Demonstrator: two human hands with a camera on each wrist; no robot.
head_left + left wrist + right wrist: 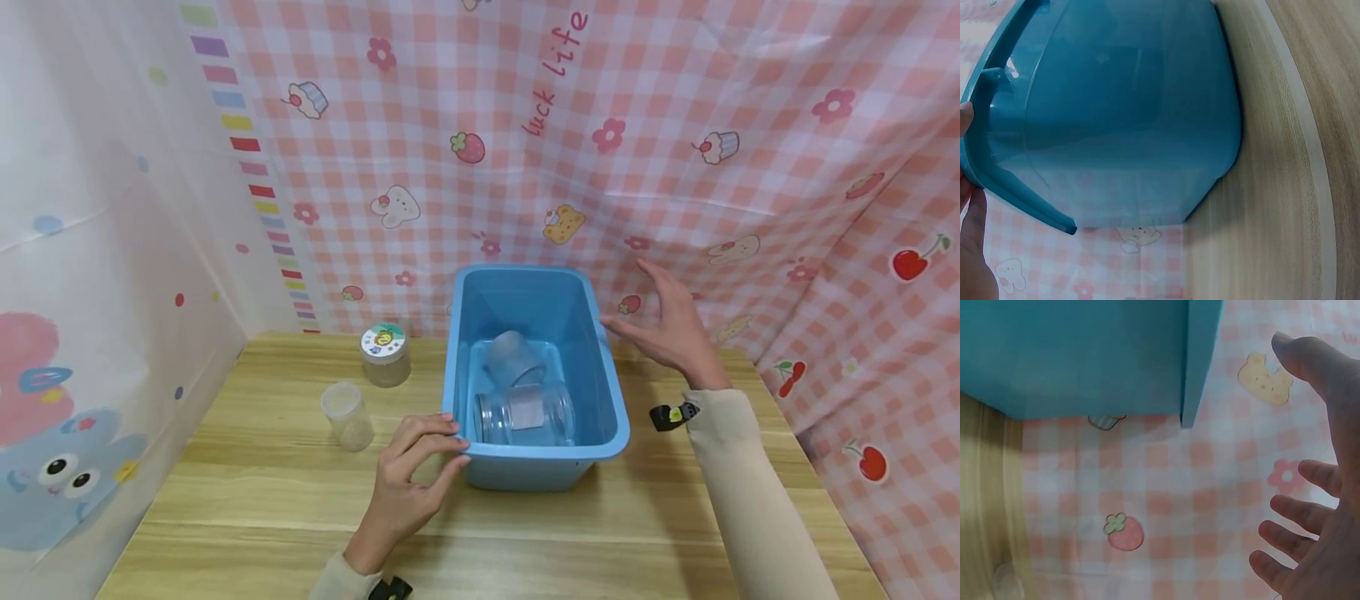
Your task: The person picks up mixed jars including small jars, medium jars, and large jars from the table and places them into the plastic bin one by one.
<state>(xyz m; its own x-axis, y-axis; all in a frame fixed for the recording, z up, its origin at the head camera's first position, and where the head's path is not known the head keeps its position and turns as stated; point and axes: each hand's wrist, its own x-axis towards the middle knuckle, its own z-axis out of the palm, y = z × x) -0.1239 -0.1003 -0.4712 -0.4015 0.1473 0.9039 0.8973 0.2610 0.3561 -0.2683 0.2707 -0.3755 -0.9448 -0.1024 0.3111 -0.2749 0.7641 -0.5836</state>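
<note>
A blue plastic bin stands on the wooden table. My left hand pinches the rim at its near left corner, with fingers over the edge and the thumb close by; part of this hand shows at the rim in the left wrist view. Beside the far right rim, my right hand is raised with fingers spread and holds nothing. Its thumb points toward the bin in the right wrist view. Inside the bin lie a clear jar with a pale label and a frosted plastic cup, both on their sides.
Left of the bin are a translucent plastic container and a jar with a colourful printed lid. A faint clear round thing sits on the table right of the bin. A pink checked curtain hangs directly behind.
</note>
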